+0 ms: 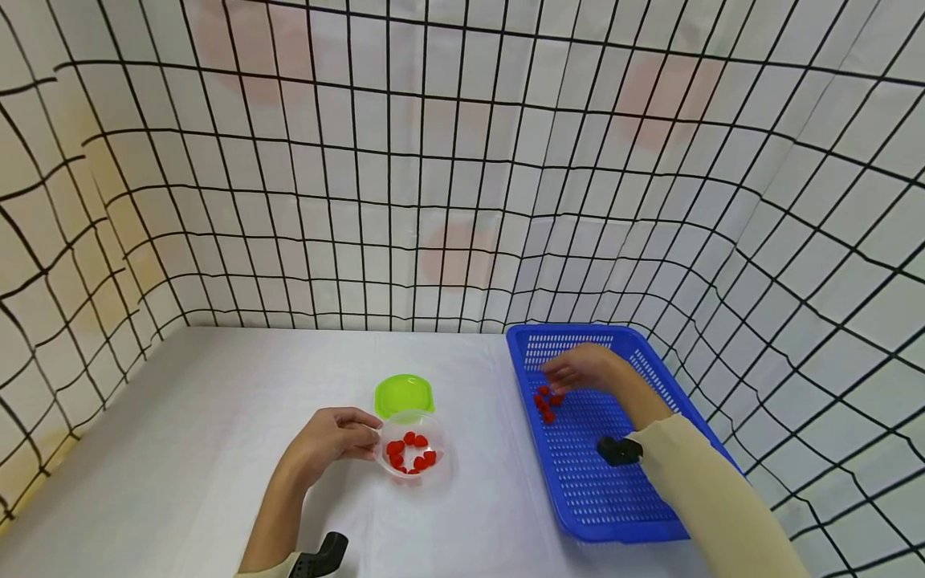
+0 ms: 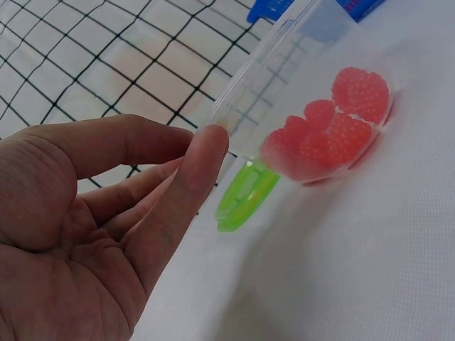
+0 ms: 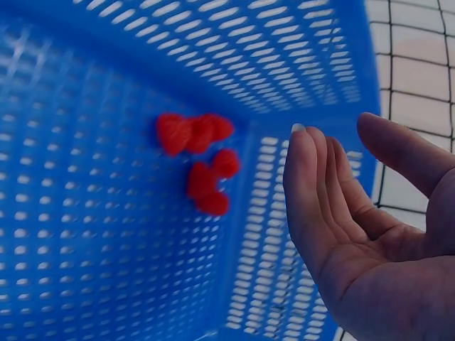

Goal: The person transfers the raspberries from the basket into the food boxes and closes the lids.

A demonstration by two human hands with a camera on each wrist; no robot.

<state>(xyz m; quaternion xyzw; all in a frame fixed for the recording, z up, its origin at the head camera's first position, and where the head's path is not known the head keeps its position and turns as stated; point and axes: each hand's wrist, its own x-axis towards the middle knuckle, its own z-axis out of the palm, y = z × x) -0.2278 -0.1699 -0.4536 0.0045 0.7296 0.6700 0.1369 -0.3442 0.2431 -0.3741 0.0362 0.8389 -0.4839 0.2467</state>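
Observation:
My left hand (image 1: 334, 440) pinches the rim of a clear plastic bowl (image 2: 313, 42) between thumb and fingers. Inside the bowl lie several red raspberries (image 2: 334, 138). The bowl sits on the white surface. Over the far part of a blue basket (image 1: 607, 490) is my right hand (image 1: 588, 368), its fingers apart from the thumb and nothing between them. Close by its fingertips, several more raspberries (image 3: 199, 135) lie loose at the basket's left side. In the right wrist view the berries are slightly blurred.
A bright green lid (image 1: 403, 396) lies just behind the bowl. White cloth covers the table (image 1: 217, 401). Black wire grid (image 1: 462, 193) stands along the back and both sides, close to the basket's far edge.

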